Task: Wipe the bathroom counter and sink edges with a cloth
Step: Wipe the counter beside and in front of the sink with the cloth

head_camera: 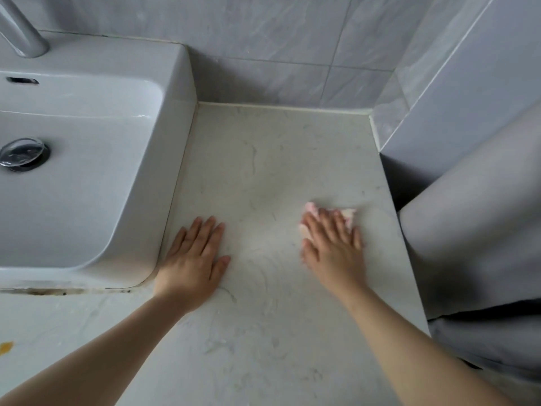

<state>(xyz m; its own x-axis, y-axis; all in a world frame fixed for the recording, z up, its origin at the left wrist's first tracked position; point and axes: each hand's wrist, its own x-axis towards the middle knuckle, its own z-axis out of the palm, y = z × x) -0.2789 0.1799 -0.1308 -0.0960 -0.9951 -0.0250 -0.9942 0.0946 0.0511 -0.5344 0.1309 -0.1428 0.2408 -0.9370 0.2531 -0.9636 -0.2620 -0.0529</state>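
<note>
A pale marble counter (263, 177) fills the middle of the view. On it, at the right, lies a small pink and white cloth (348, 213), mostly hidden under my right hand (333, 244), which presses it flat with straight fingers. My left hand (193, 259) rests palm down on the counter, fingers spread, right beside the front right corner of the white sink (175, 112). The sink stands on the counter at the left, its basin dry-looking with a chrome drain plug (23, 153).
A grey faucet base (26, 33) rises at the sink's back left. Grey tiled walls (278, 48) close the back and right of the counter. A grey curtain or fabric (474, 230) hangs past the counter's right edge. Dark grime (58, 292) lines the sink's front seam.
</note>
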